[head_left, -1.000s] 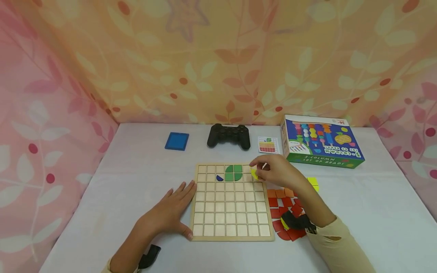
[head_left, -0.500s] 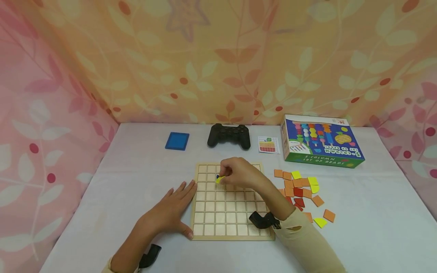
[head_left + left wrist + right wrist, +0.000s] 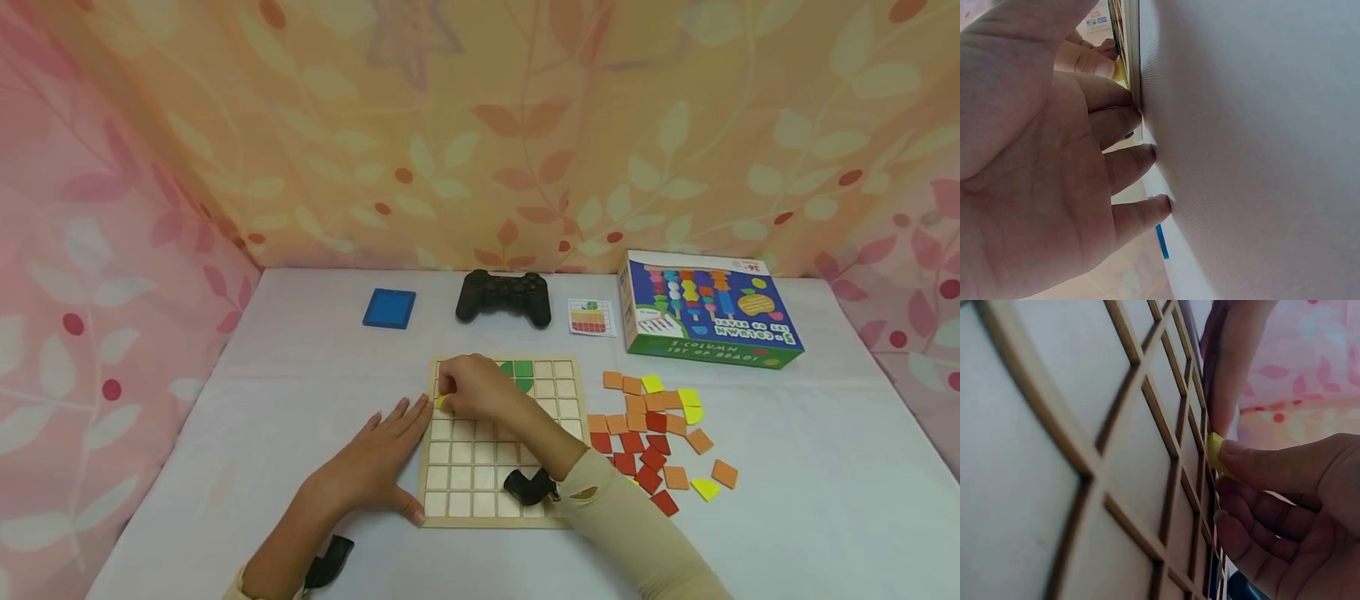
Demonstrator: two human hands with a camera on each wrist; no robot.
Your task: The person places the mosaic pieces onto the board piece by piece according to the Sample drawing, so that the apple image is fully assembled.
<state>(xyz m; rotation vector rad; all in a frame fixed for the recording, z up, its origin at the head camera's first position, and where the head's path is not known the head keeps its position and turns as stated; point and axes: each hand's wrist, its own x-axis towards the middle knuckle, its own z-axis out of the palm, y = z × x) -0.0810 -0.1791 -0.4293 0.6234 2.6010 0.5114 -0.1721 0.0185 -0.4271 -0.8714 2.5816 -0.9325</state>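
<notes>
A wooden grid board (image 3: 461,504) lies on the white table. My right hand (image 3: 480,387) pinches a yellow tile (image 3: 1215,452) between thumb and fingertips, low over the board's upper left squares. Spread flat along the board's left edge, my left hand (image 3: 367,467) touches the frame with its fingertips and thumb; in the left wrist view its fingers (image 3: 1132,165) reach the table beside that edge. Green tiles (image 3: 523,369) sit in the upper squares, partly covered by the right hand. The small blue piece seen there earlier is hidden from the head view.
Right of the board lie loose orange (image 3: 676,477), red (image 3: 624,464) and yellow tiles (image 3: 705,488). Along the back stand a blue square (image 3: 389,309), a black game controller (image 3: 504,297), a printed pattern card (image 3: 591,317) and a bead-set box (image 3: 712,308).
My right hand has carried the yellow tile leftward across the board, from its upper right corner to its left column. My left hand has stayed in place.
</notes>
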